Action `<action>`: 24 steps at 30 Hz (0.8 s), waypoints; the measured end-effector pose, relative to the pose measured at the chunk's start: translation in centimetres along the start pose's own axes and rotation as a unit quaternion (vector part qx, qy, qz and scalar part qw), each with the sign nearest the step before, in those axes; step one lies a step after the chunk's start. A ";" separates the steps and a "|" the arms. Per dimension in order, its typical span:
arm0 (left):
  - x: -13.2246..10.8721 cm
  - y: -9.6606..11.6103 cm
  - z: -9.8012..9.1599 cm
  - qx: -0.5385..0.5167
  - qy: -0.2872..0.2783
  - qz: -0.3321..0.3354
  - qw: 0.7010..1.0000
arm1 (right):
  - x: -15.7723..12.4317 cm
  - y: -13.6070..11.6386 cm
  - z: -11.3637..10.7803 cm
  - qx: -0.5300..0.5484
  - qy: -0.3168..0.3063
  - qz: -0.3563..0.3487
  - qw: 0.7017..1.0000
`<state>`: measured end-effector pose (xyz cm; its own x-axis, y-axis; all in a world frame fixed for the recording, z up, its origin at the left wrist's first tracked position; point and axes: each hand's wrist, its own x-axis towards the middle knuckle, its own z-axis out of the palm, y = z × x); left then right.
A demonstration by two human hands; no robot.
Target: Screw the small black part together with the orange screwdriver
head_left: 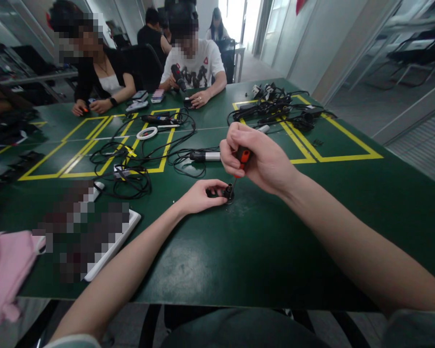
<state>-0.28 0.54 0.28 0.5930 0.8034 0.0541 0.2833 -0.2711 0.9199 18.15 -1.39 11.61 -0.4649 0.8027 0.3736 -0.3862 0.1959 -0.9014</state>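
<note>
My right hand point(255, 157) is wrapped round the red and black handle of a screwdriver point(244, 155). The thin shaft points down at a small black part point(229, 191) on the green table; whether the tip touches it I cannot tell. My left hand point(204, 197) pinches that part from the left, with the thumb and fingers closed at its side. The part stands roughly upright and has a short cylindrical top. Its exact kind is too small to make out, and my left fingers hide some of it.
Black cables point(130, 174) lie in loops at left, near a white ring point(147, 133). A silver and black tool point(206, 157) rests beyond my hands. More tangled cables point(271, 106) sit farther right. Across the green table point(188, 261), a person holds a power drill point(179, 77).
</note>
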 end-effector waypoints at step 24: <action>0.0 0.4 -0.2 0.013 -0.031 -0.006 0.999 | -3.6 -2.8 0.0 -0.624 0.130 -0.056 0.769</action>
<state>-0.30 0.56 0.67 0.6348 0.7724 0.0178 0.3106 -0.2763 0.9095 20.88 -4.81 12.75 -0.2469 0.7952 0.5539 0.7274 0.5297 -0.4362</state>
